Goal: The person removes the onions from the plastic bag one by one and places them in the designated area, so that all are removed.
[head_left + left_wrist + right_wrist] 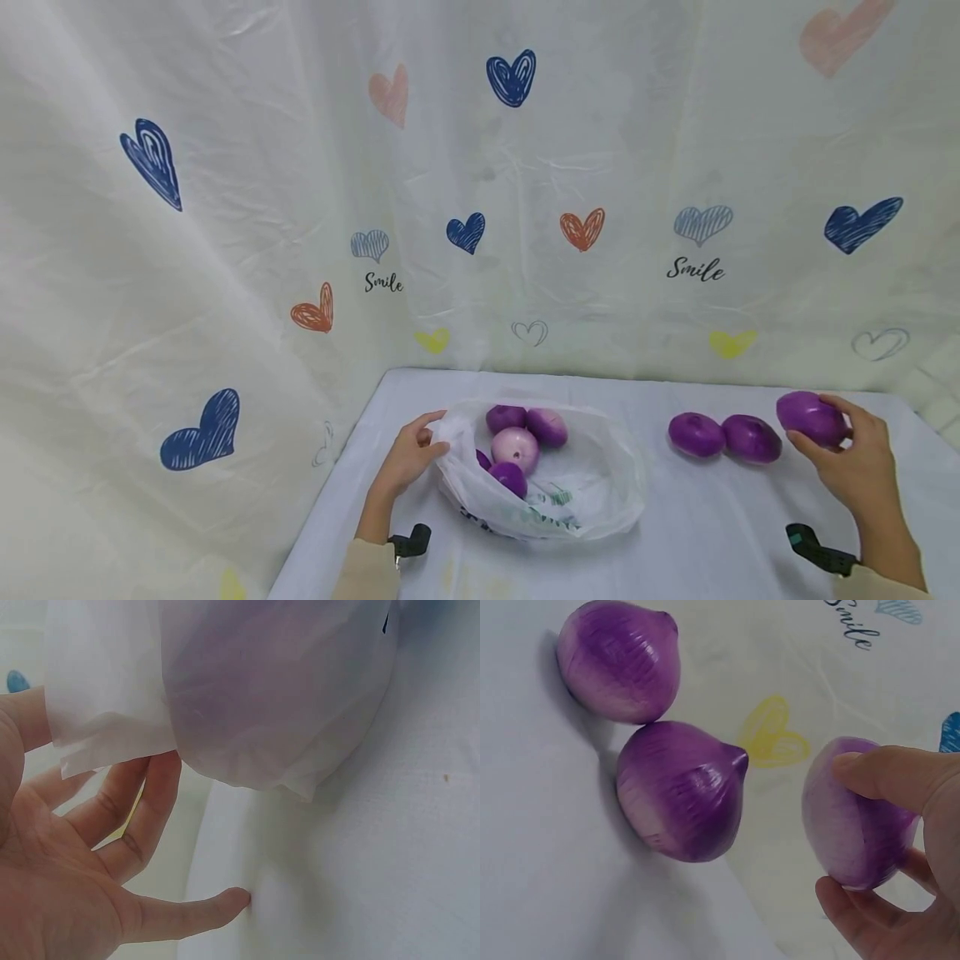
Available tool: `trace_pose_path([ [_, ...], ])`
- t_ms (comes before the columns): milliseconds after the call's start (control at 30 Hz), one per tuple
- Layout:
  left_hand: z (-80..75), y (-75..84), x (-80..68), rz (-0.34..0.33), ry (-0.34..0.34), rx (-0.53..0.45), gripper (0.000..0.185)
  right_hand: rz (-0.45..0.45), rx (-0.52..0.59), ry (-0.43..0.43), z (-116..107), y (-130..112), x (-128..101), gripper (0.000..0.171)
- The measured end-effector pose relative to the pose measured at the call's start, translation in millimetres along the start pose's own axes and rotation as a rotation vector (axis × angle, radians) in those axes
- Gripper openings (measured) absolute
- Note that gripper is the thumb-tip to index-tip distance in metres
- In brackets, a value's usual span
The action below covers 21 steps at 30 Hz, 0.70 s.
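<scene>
Gripping a glossy, pale-ended purple onion (847,821) is the right hand (861,454); the left hand (408,457) pinches a bag (609,500).

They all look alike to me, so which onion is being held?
The rightmost onion in the head view, gripped by the right hand; two others lie on the white table, the rest inside the plastic bag.
</scene>
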<state>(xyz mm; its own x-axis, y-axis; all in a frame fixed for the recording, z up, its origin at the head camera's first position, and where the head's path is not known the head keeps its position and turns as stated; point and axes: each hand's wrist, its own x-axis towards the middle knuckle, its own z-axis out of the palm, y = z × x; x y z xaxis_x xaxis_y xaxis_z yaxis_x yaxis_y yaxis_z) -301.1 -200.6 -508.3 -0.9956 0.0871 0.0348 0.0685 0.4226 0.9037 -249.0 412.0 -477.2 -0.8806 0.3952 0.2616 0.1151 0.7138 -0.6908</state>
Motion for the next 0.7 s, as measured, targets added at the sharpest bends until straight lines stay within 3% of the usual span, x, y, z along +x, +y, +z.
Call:
trace_pose_path([
  [367,-0.9,-0.2,0.2,0.011,-0.011,0.001,0.055,0.161,0.058,-0.039,15.1,31.1,1.9,0.085],
  [700,-1.0,-1.7,0.8,0.017,-0.013,-0.005,0.055,0.208,0.075,-0.073,27.2,52.0,4.2,0.084],
])
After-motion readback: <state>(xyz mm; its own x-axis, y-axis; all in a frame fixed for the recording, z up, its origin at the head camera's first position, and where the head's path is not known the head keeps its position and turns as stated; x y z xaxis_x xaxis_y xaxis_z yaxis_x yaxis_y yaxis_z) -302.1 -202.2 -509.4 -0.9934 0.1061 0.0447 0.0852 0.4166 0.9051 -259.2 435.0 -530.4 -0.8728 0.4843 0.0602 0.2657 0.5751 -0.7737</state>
